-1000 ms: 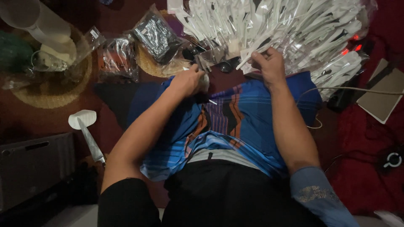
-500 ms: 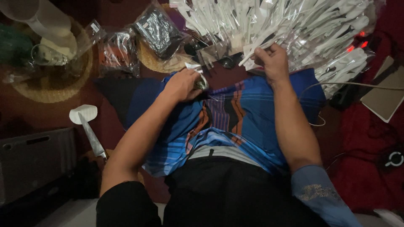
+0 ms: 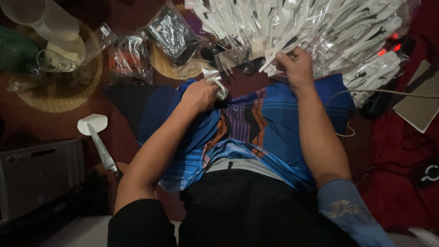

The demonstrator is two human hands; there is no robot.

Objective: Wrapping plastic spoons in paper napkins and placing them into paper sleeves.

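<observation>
- The left hand [image 3: 197,95] is closed around a small crumpled clear wrapper [image 3: 218,84], held over the far edge of the blue striped cloth [image 3: 256,123] that covers the lap. From this position, the cloth would catch anything dropped.
- The right hand [image 3: 297,66] pinches one white packet at the near edge of the heap of clear-wrapped white packets [image 3: 320,27]. The heap lies at far right, touching the cloth, and so stays within easy reach of that hand.
- The dark foil pouch [image 3: 171,34] and the clear bag with orange contents [image 3: 132,59] lie at far centre-left, partly on a round woven mat [image 3: 176,68]. They are apart from the heap, presumably as separate stock.
- A white-headed tool with a metal handle [image 3: 98,137] lies on the floor at left, near the left forearm but not touching it.
- A clear jug [image 3: 50,23] stands tilted on a second woven mat [image 3: 59,91] at far left, well apart from both hands.
</observation>
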